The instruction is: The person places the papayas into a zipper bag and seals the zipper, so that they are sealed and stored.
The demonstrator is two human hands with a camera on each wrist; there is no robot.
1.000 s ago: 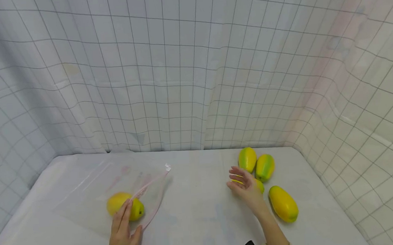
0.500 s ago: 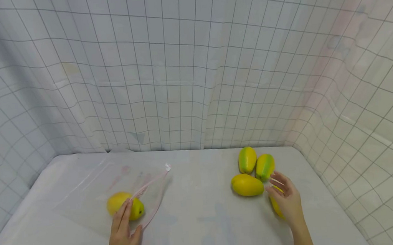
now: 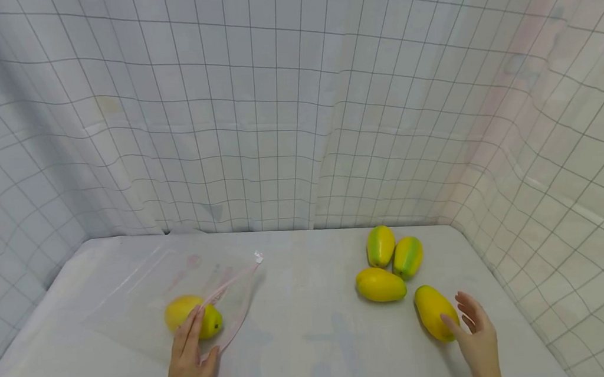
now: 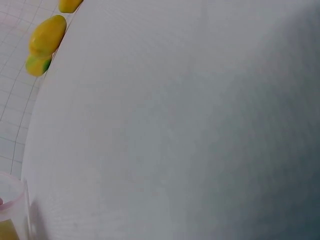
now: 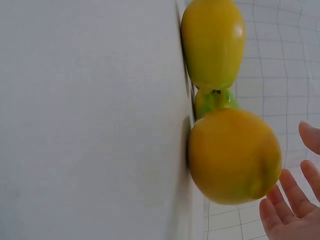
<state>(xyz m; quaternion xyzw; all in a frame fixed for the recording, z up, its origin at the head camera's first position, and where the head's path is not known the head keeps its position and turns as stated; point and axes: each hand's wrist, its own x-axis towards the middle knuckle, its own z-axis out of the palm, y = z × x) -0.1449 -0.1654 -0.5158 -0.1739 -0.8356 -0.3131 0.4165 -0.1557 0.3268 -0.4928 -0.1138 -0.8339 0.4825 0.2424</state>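
In the head view my left hand [image 3: 189,363] rests at the mouth of a clear plastic bag [image 3: 129,297] with pink edging. Its fingers are straight along the upper edge, the thumb near the lower one. Inside the bag lies a yellow papaya [image 3: 183,311], partly hidden by the fingers. My right hand [image 3: 475,334] is at the right side of another papaya [image 3: 434,311], thumb overlapping it and fingers loosely spread. The right wrist view has this papaya [image 5: 232,155] close up, with the fingertips [image 5: 272,212] right at its edge.
Behind the right hand's papaya lie a yellow papaya [image 3: 380,284] and two green-striped ones, a left one [image 3: 380,246] and a right one [image 3: 407,257]. A white-covered table [image 3: 302,330] bears everything. Grid-patterned curtains [image 3: 274,108] enclose its back and sides.
My right hand has moved right and toward the front, from over the middle papaya, across the front right one, to that one's right side. The left hand and bag have stayed put.
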